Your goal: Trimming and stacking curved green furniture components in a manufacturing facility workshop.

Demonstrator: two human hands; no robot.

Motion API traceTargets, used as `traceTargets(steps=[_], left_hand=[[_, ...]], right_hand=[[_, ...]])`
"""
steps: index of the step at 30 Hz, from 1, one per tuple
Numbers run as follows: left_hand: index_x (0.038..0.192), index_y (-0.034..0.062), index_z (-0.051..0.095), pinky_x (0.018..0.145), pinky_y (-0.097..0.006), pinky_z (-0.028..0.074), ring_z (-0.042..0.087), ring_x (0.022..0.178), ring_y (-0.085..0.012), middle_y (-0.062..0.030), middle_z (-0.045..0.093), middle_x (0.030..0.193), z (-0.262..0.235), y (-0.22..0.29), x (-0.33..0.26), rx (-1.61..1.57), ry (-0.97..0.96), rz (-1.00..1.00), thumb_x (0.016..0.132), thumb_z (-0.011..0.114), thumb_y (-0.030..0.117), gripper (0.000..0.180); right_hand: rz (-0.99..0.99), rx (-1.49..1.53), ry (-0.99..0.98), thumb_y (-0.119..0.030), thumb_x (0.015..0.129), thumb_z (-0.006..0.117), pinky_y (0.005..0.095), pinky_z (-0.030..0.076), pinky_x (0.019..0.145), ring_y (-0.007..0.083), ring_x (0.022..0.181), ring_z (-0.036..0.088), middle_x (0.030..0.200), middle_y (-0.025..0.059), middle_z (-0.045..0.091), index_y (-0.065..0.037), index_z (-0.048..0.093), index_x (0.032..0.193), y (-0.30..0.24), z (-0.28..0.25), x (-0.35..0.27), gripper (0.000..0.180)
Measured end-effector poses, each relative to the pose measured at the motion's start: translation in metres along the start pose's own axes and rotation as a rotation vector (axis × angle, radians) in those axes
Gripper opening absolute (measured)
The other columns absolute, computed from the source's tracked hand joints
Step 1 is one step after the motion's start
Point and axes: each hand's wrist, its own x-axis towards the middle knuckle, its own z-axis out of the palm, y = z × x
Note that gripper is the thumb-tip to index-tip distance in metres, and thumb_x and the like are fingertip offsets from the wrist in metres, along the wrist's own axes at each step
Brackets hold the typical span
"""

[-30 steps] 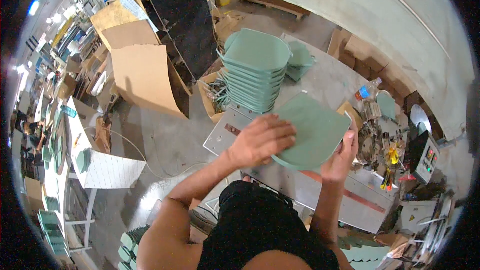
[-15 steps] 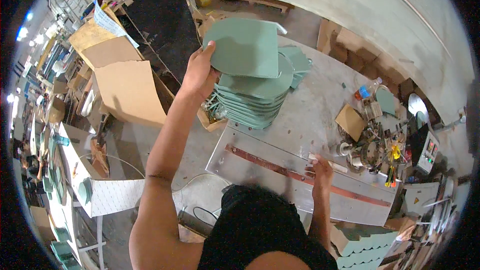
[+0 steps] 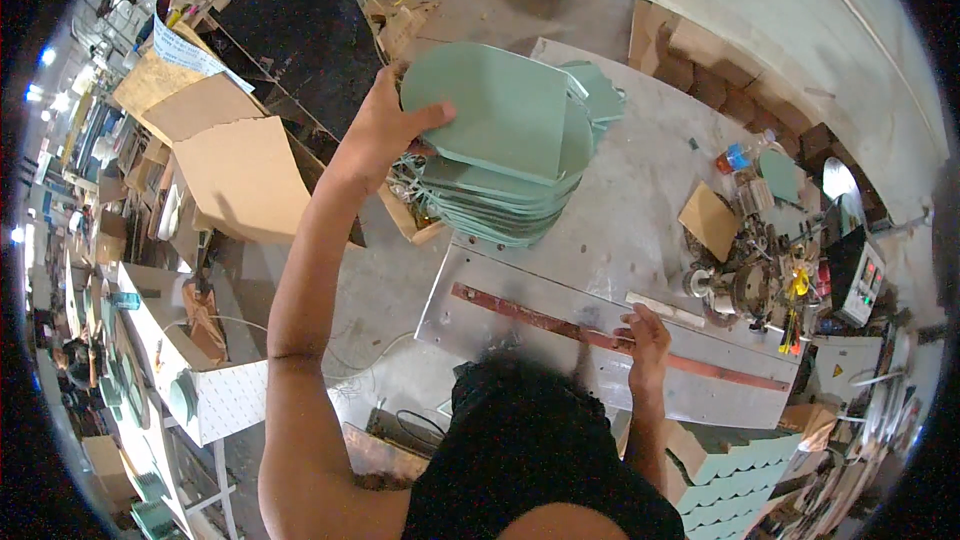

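My left hand [image 3: 375,135] grips a flat green panel [image 3: 490,110] by its left edge, thumb on top and fingers underneath. One end of the panel is rounded, the other straight. It lies slightly askew over a tall stack of similar green panels [image 3: 510,215] at the back of the workbench. My right hand [image 3: 648,345] is over the metal plate [image 3: 520,285] at the bench's near side, fingers loosely bent and apart, holding nothing visible. Just beyond its fingertips lies a white strip [image 3: 668,310]. A red-brown strip [image 3: 520,314] runs along the plate, partly under that hand.
More green pieces [image 3: 600,90] lie behind the stack. On the right stand a metal mechanism [image 3: 745,292], a brown square board [image 3: 709,221], a bottle [image 3: 735,157] and a control box [image 3: 860,285]. Open cardboard boxes [image 3: 240,175] are at the left; green-edged pieces [image 3: 735,480] are piled lower right.
The held panel has tilted and come slightly nearer, its straight end lower over the stack. My left thumb reaches further onto it. My right hand sits just short of the white strip.
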Motion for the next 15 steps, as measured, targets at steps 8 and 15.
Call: traceTargets(steps=[8,15], left_hand=[[0.108,-0.0032,0.059,0.072,-0.026,0.046,0.056,0.078,-0.0128,-0.0058,0.064,0.089,-0.013,0.003,0.005,0.295,-0.042,0.044,0.081,0.069,0.022,0.038],[0.106,-0.0047,0.062,0.08,-0.025,0.045,0.058,0.084,-0.0108,-0.0067,0.066,0.092,-0.022,-0.025,0.017,0.33,-0.081,0.112,0.082,0.068,0.018,0.033]], right_hand=[[0.034,0.007,-0.002,-0.02,0.088,0.059,0.0267,0.05,0.059,0.0167,0.071,0.061,0.093,0.0085,0.061,0.001,0.053,0.118,0.002,0.004,0.006,0.037],[0.034,-0.004,0.017,-0.023,0.089,0.058,0.0266,0.049,0.06,0.0165,0.073,0.061,0.092,0.0088,0.061,0.001,0.054,0.117,0.002,0.006,0.007,0.037]])
